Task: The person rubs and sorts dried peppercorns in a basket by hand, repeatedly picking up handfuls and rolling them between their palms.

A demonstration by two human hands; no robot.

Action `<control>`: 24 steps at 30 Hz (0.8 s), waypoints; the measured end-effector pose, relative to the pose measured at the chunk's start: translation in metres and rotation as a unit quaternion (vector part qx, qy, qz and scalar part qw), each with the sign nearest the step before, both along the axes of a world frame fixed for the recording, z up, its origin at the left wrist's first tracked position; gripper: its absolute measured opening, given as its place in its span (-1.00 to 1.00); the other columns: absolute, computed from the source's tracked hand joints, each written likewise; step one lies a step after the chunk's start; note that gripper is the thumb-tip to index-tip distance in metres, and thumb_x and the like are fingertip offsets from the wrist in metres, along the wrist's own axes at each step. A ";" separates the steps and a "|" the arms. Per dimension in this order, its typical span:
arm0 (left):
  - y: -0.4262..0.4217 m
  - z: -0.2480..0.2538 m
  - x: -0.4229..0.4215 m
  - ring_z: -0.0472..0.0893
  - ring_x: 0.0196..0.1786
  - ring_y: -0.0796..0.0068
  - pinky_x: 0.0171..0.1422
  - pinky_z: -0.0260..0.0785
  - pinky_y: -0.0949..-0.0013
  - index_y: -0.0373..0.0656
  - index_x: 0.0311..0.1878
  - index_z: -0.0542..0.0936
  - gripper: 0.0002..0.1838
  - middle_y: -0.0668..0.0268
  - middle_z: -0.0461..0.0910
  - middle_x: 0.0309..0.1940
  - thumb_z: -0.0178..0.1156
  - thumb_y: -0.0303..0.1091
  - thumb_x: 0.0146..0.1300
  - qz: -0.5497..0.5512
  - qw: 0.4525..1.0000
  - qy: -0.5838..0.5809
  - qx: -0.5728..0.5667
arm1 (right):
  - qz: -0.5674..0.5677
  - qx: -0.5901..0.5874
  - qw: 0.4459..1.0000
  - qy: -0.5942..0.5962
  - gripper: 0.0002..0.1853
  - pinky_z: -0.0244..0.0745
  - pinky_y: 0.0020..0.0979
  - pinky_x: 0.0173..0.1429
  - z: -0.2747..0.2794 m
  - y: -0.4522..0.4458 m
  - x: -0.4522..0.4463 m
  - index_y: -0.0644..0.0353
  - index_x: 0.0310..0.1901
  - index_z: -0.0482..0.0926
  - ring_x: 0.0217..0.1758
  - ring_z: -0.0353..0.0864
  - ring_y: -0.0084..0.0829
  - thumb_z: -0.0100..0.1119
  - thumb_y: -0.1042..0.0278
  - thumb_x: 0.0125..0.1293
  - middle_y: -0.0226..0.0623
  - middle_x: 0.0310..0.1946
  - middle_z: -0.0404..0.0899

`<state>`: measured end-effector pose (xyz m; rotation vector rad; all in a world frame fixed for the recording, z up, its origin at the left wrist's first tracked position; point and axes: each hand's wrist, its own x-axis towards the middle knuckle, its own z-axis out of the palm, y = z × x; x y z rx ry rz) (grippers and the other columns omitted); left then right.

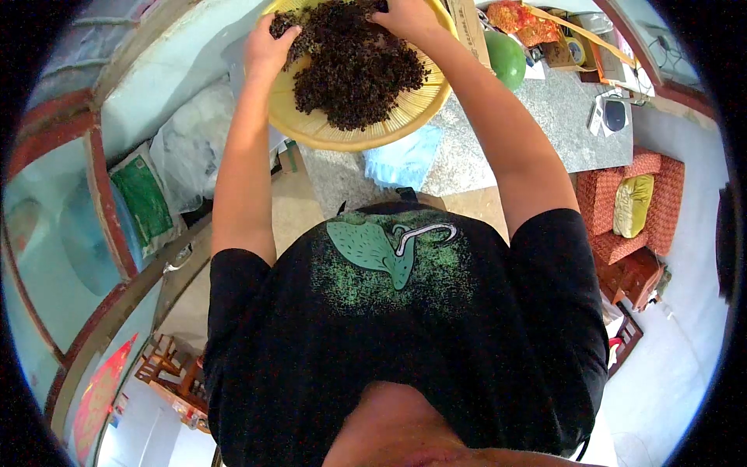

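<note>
A round yellow plastic basket (350, 138) with slatted sides holds a heap of dark brown, dry-looking plant clumps (358, 86). My left hand (272, 47) is at the basket's left side, its thumb and fingers curled around some of the clumps. At the upper right of the heap, my right hand (411, 19) reaches over the rim with a digit touching the clumps. Its other fingers are cut off by the top edge of the view. Below the basket's rim, a light blue cloth or bag (405, 159) lies on the grey speckled tabletop (475, 163).
A green melon (506, 60) sits right of the basket, near a red-orange bag (525, 23) and a cardboard box (564, 53). A small dark device (615, 115) is at the table's right end. A red armchair (661, 194) with a yellow-green cushion (633, 206) stands beyond. Clear plastic bags (194, 140) lie left.
</note>
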<state>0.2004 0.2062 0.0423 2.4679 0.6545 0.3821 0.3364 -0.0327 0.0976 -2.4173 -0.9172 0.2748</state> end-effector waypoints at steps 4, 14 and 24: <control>-0.013 0.006 -0.015 0.56 0.06 -0.10 0.14 0.42 0.04 -0.09 0.19 0.51 -0.45 -0.02 0.60 -0.01 0.30 -0.06 0.18 -0.031 0.994 -0.008 0.103 | 0.027 -0.040 0.999 -0.009 -0.59 0.46 -0.05 0.12 -0.025 -0.014 0.006 0.27 0.09 0.48 0.06 0.50 0.10 0.18 0.46 0.16 0.07 0.11 0.44; -0.025 0.015 -0.028 0.52 0.10 -0.02 0.20 0.41 0.07 0.25 0.21 0.50 -0.52 0.09 0.52 0.03 0.22 -0.36 0.19 -0.055 0.985 -0.011 0.161 | 0.094 0.093 0.970 -0.205 -0.62 0.41 -0.11 0.21 -0.009 -0.030 -0.008 0.28 0.06 0.50 0.12 0.47 0.05 0.12 0.55 0.15 0.04 0.11 0.45; -0.038 0.017 -0.040 0.61 -0.10 0.05 -0.07 0.48 0.08 0.15 0.06 0.57 -0.70 0.19 0.61 -0.15 0.24 -0.19 0.25 -0.074 0.988 0.042 0.131 | 0.238 -0.158 0.956 -0.067 -0.20 0.51 0.02 0.15 -0.045 -0.010 -0.127 -0.29 0.33 0.37 0.23 0.40 0.15 0.46 0.17 -0.03 -0.10 0.31 0.29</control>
